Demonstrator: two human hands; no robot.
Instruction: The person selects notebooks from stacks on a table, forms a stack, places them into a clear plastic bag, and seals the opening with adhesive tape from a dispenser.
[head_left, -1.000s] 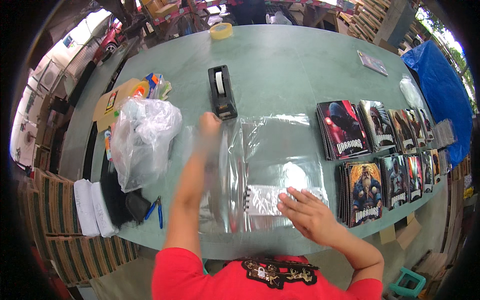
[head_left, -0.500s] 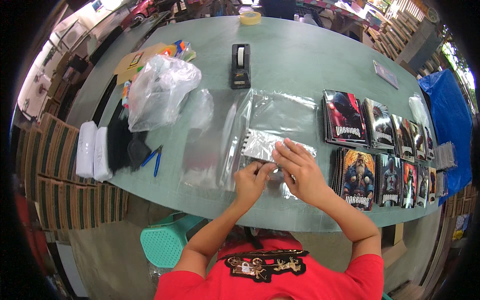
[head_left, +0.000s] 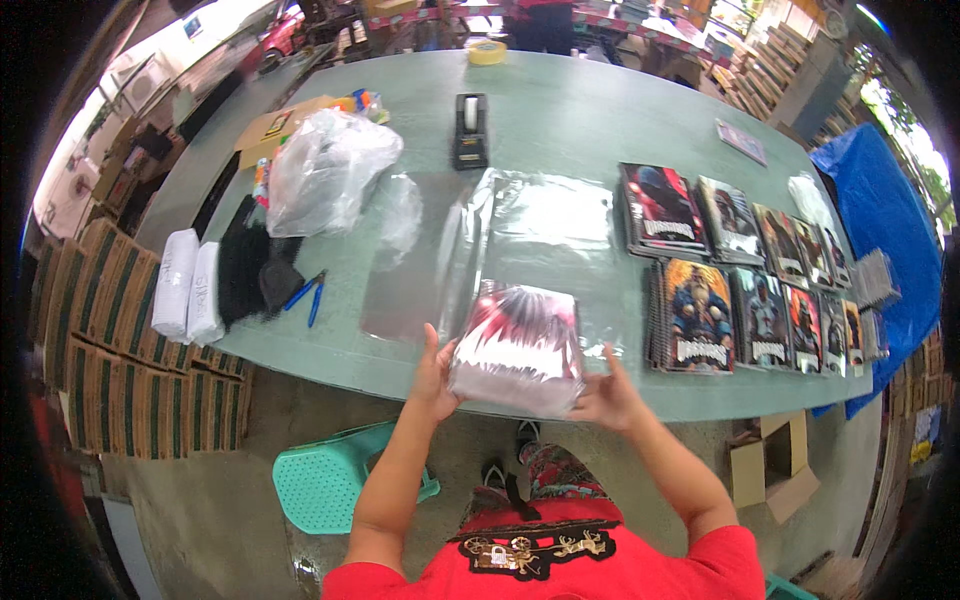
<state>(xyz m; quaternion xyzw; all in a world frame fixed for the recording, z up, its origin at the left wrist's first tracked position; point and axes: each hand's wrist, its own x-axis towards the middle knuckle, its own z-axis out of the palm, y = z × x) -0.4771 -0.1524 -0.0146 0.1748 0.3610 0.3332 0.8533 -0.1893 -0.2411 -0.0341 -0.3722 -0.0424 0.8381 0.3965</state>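
Observation:
A notebook [head_left: 518, 335] with a red, white and dark cover sits in shiny clear plastic, at the near edge of the table. My left hand [head_left: 433, 382] grips its left edge, thumb raised and fingers partly hidden beneath it. At the lower right corner, my right hand [head_left: 607, 397] holds the same notebook, its fingers bent around the plastic. Glare hides part of the cover. Beyond it lie clear plastic sleeves [head_left: 549, 215] flat on the table. Spiral notebooks with fantasy-figure covers stand in two rows to the right, the nearest being a stack [head_left: 697, 315] with a bearded figure.
A black tape dispenser [head_left: 470, 145] and a yellow tape roll [head_left: 487, 52] are farther back. Leftward lie a crumpled plastic bag [head_left: 335, 170], blue-handled pliers [head_left: 310, 297] and white rolls [head_left: 207, 295]. A green stool [head_left: 330, 480] and an open cardboard box [head_left: 775, 465] are below the table.
The notebook, silvery-white side up and pressed by both hands before, now shows its coloured cover. It is nearer me, and my hands have spread to its two sides. The view has shifted slightly.

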